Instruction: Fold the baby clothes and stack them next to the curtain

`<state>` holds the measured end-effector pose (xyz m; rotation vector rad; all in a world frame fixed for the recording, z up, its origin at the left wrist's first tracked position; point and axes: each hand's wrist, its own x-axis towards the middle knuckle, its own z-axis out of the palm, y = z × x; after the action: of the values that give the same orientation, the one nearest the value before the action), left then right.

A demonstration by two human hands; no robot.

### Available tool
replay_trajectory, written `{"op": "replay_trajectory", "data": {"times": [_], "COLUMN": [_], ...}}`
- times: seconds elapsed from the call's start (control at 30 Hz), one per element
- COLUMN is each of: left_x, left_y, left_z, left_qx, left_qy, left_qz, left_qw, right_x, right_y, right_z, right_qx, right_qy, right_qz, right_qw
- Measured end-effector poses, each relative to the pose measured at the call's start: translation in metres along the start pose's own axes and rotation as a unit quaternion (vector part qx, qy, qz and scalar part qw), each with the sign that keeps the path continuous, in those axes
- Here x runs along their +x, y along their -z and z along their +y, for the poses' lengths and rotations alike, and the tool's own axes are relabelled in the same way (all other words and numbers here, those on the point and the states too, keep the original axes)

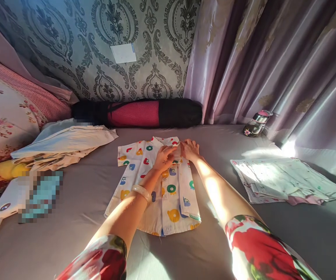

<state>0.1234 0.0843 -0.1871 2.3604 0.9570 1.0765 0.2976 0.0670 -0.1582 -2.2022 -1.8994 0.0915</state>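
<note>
A small short-sleeved shirt (pixel 147 182), white with colourful letter prints, lies front up with its collar away from me. Its right side is folded inward in a long strip, while the left sleeve lies spread out. My left hand (pixel 165 157), with a pale bangle (pixel 142 191) on the wrist, is on the upper front below the collar, fingers closed on the fabric. At the right shoulder edge, my right hand (pixel 190 150) grips the shirt's folded side. The fingertips of both hands are partly hidden.
A stack of folded clothes (pixel 284 181) lies at right, below a dark bottle (pixel 256 123). Loose pale clothes (pixel 68 142) are piled at left near a floral cushion (pixel 4 112). A black and red roll (pixel 135 113) lies along the wall. Curtains (pixel 261 58) hang at right.
</note>
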Motion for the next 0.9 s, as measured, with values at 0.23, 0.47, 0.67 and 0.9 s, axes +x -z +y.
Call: {"op": "replay_trajectory", "data": {"times": [0.23, 0.47, 0.67, 0.9], "left_x": [0.000, -0.002, 0.000, 0.001], "left_y": [0.002, 0.003, 0.007, 0.007], "left_z": [0.014, 0.021, 0.019, 0.011], "left_qx": [0.040, 0.022, -0.024, -0.021], "left_qy": [0.008, 0.028, 0.072, 0.152], "left_qz": [-0.044, -0.063, 0.015, 0.075], "left_qw": [0.998, 0.997, 0.997, 0.985], "right_x": [0.009, 0.016, 0.015, 0.006], "right_y": [0.007, 0.008, 0.015, 0.025], "right_z": [0.010, 0.013, 0.009, -0.033], "right_qx": [0.038, 0.056, 0.045, 0.003], "right_qy": [-0.019, -0.036, -0.034, -0.021], "right_qz": [-0.054, -0.077, -0.074, -0.035], "right_qw": [0.998, 0.995, 0.996, 0.999]}}
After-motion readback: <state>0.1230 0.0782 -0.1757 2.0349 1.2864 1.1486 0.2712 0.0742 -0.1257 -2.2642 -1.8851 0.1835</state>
